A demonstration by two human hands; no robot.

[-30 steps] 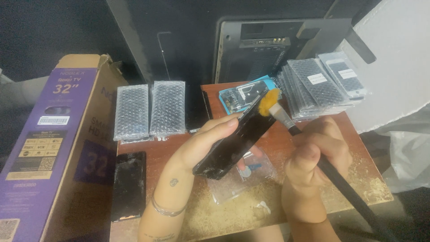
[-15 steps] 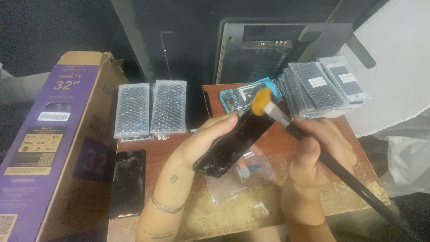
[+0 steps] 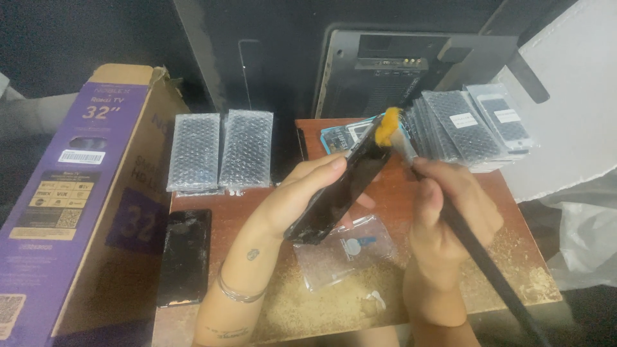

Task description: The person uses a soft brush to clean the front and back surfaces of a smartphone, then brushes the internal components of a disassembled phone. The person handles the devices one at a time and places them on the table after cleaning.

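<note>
A worn reddish wooden table (image 3: 514,257) stands in a dim room; a dark flat-screen panel (image 3: 411,71) leans behind it against blackness; a tall purple cardboard box (image 3: 71,212) rises left; white sheeting (image 3: 572,115) hangs right.

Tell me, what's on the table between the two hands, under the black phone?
In the head view, a clear plastic bag lies on the wooden table between the left hand and right hand, below the black phone.

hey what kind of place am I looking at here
Probably a small phone repair bench: the left hand holds a dark phone while the right hand brushes it with a paintbrush, beside stacked bubble-wrapped replacement screens.
</note>
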